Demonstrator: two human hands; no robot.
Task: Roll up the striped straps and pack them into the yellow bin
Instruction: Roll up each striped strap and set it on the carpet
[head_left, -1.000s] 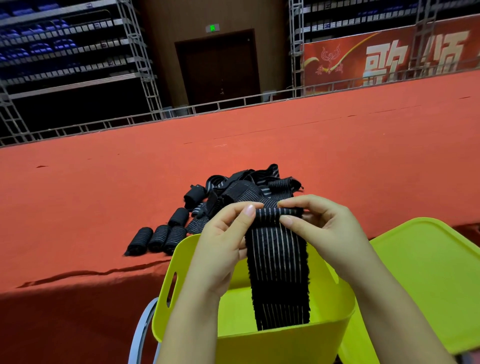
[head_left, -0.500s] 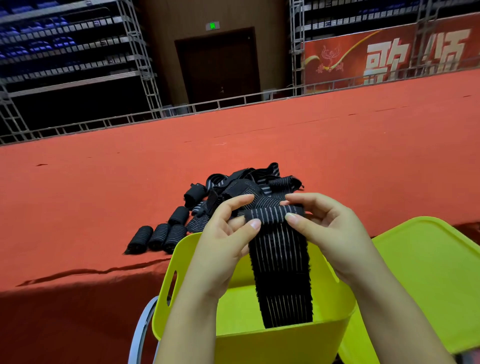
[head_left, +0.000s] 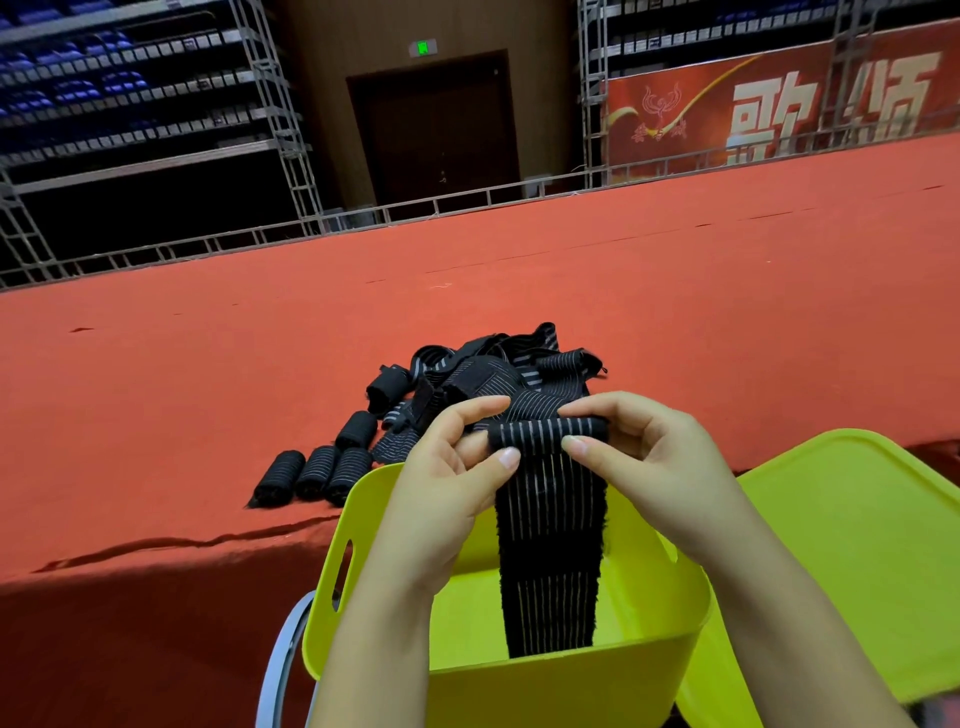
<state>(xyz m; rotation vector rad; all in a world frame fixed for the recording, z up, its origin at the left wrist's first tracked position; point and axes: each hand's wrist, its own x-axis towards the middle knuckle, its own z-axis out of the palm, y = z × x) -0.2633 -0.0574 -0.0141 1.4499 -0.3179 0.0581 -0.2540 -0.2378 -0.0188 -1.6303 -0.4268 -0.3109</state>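
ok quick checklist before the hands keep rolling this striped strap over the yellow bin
1. Both hands on the roll: ok. The left hand and right hand pinch the rolled top of the black strap with grey stripes.
2. Roll started evenly: ok, it lies level between the fingers.
3. Loose tail free: ok, it hangs straight down into the yellow plastic bin.
4. Tail's end clear of snags: cannot tell, the bin's near wall hides it.
5. Room in the bin: ok, the part of its floor in view is bare.
6. Finished black rolls packed: not ok, they lie on the red carpeted surface.
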